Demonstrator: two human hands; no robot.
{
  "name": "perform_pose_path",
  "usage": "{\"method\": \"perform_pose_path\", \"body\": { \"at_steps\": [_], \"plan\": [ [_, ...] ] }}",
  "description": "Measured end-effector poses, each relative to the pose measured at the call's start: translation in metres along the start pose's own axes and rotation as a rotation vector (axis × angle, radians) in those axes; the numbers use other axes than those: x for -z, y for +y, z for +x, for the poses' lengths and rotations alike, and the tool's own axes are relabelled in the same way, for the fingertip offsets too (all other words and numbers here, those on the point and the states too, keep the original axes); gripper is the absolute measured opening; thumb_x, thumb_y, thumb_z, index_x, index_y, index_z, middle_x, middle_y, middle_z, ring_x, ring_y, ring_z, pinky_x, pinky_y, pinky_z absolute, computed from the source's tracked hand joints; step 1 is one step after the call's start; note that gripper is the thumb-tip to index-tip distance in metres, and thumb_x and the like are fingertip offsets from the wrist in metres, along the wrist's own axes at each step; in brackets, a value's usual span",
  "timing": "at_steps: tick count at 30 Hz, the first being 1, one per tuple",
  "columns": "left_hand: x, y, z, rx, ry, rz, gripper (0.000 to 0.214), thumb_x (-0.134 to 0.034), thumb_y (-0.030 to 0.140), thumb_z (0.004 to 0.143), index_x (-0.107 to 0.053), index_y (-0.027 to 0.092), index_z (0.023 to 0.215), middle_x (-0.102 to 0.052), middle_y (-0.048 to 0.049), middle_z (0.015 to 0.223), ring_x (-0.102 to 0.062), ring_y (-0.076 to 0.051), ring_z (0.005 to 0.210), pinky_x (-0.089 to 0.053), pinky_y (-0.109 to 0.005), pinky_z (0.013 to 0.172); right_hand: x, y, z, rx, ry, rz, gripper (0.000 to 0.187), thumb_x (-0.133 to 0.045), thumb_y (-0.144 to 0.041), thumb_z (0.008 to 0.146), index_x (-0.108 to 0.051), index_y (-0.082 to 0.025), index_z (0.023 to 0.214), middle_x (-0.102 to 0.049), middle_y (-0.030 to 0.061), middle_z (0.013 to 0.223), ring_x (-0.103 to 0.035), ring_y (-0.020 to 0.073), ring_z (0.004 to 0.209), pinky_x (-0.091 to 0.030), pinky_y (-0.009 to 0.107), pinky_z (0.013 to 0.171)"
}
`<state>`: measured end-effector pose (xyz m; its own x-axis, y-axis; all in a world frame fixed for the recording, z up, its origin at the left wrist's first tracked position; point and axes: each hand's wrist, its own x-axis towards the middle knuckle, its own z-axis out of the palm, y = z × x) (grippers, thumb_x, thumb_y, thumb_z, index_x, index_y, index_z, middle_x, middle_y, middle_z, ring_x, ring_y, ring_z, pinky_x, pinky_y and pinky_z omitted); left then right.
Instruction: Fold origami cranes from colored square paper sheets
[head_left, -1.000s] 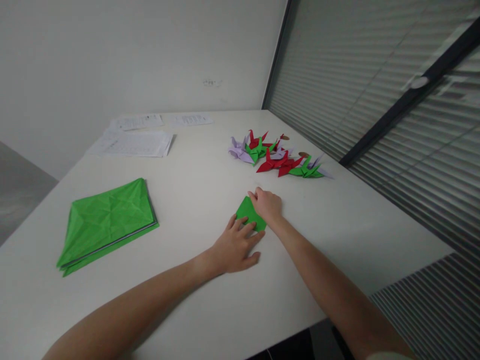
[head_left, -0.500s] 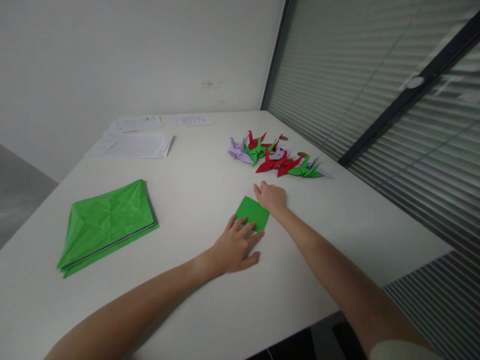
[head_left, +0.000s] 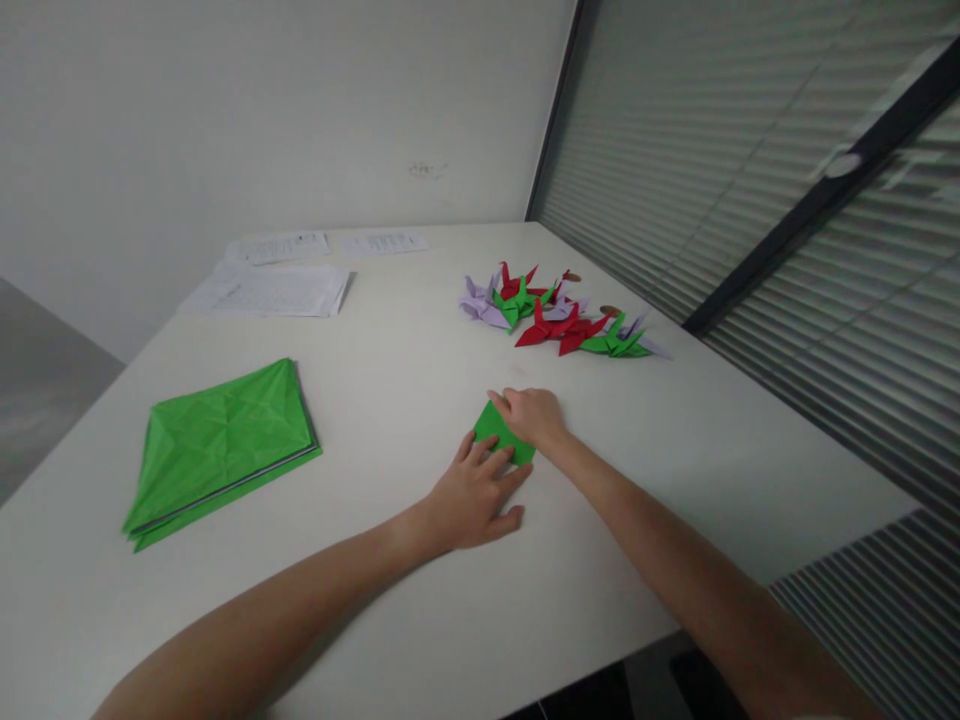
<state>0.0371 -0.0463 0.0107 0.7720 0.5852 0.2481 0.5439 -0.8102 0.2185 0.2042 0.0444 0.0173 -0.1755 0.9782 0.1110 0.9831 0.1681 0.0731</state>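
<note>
A small folded green paper lies flat on the white table. My left hand rests on its near edge, fingers stretched out and pressing it down. My right hand lies over the paper's far right part, fingers curled down onto it and pressing along the top edge. Most of the paper is hidden under the two hands.
A stack of creased green paper sheets lies at the left. A heap of red, green and lilac folded paper cranes sits beyond the hands. Printed white sheets lie at the far left. Window blinds run along the right.
My right hand slid from the paper's right corner back leftward over its top edge, covering more of it. My left hand stayed in place.
</note>
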Motion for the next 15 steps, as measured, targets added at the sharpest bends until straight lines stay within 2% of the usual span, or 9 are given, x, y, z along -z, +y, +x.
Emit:
{"method": "perform_pose_path", "body": {
  "at_steps": [6, 10, 12, 15],
  "plan": [
    [-0.002, 0.001, -0.002, 0.016, 0.005, 0.008, 0.056, -0.046, 0.051, 0.091, -0.046, 0.024, 0.14, -0.05, -0.0129, 0.137, -0.041, -0.036, 0.129, -0.024, -0.06, 0.111, -0.002, 0.026, 0.024, -0.143, 0.027, -0.019, 0.058, -0.026, -0.052, 0.099, -0.071, -0.017, 0.091, -0.074, 0.0146, 0.086, -0.069, 0.0251, 0.079, -0.039, 0.03, 0.066],
    [-0.002, 0.001, -0.002, 0.018, 0.018, 0.002, 0.058, -0.047, 0.051, 0.09, -0.045, 0.025, 0.142, -0.048, -0.0144, 0.14, -0.039, -0.036, 0.133, -0.024, -0.059, 0.111, -0.002, 0.03, 0.014, -0.17, 0.118, 0.106, 0.049, -0.032, -0.049, 0.099, -0.069, -0.018, 0.088, -0.073, 0.0102, 0.079, -0.065, 0.0218, 0.073, -0.035, 0.028, 0.063],
    [-0.001, 0.002, -0.002, 0.029, 0.018, 0.0, 0.059, -0.047, 0.051, 0.09, -0.043, 0.024, 0.143, -0.045, -0.0154, 0.143, -0.037, -0.036, 0.136, -0.023, -0.059, 0.112, 0.0, 0.03, 0.004, -0.076, 0.157, 0.214, 0.044, -0.037, -0.047, 0.098, -0.067, -0.019, 0.084, -0.071, 0.0072, 0.075, -0.063, 0.0202, 0.071, -0.036, 0.028, 0.065],
    [-0.002, 0.003, -0.002, 0.049, 0.008, 0.002, 0.065, -0.047, 0.052, 0.09, -0.037, 0.021, 0.146, -0.041, -0.017, 0.148, -0.035, -0.035, 0.139, -0.022, -0.057, 0.113, 0.005, 0.029, -0.008, 0.194, 0.178, 0.385, 0.03, -0.046, -0.037, 0.096, -0.067, -0.019, 0.084, -0.068, 0.0046, 0.078, -0.061, 0.0178, 0.076, -0.037, 0.029, 0.078]
  ]
}}
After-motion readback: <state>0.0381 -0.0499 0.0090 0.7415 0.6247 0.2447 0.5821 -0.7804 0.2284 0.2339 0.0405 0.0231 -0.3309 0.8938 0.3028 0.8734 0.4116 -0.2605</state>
